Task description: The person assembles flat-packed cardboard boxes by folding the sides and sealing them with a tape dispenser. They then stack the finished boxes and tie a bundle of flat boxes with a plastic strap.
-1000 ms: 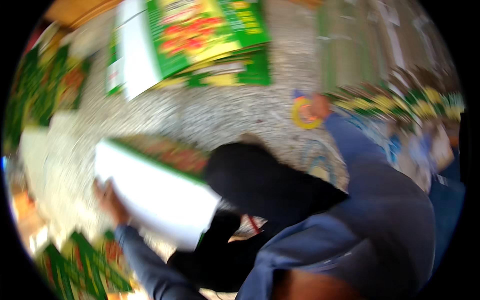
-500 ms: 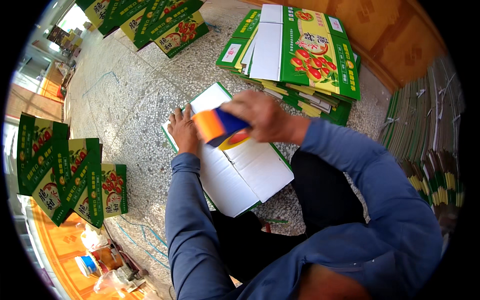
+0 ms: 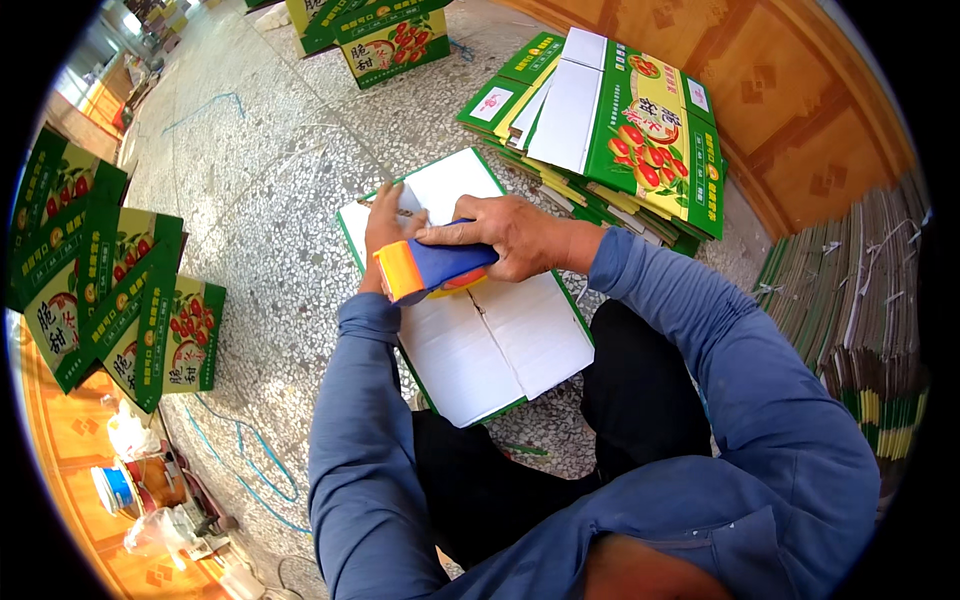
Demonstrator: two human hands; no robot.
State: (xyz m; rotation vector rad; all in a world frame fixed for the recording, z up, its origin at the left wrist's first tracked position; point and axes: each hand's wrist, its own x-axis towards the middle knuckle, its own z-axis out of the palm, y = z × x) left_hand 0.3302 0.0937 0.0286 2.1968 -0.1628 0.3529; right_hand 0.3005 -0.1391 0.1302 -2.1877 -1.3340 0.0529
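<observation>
A folded carton (image 3: 515,345) with white flaps and green edges lies on the floor in front of my knees, a seam running down its middle. My right hand (image 3: 525,235) is wrapped round a blue and orange tape dispenser (image 3: 440,265), which sits low over the carton's middle. Beside the dispenser's orange end is my left hand (image 3: 385,220), over the carton's left part. Its fingers are raised and apart, and I see nothing held in them. The dispenser hides part of that palm.
Flat green and yellow printed cartons (image 3: 655,130) are piled at the far right, before a wooden panel (image 3: 740,80). A tied carton stack (image 3: 850,290) stands at right. Made-up boxes (image 3: 190,335) stand at left, others (image 3: 395,50) far off. Blue strapping (image 3: 245,450) lies on the speckled floor.
The dispenser has come down slightly and toward me in my right hand. My left hand has lifted from lying flat on the carton to beside the dispenser. The view has shifted a little.
</observation>
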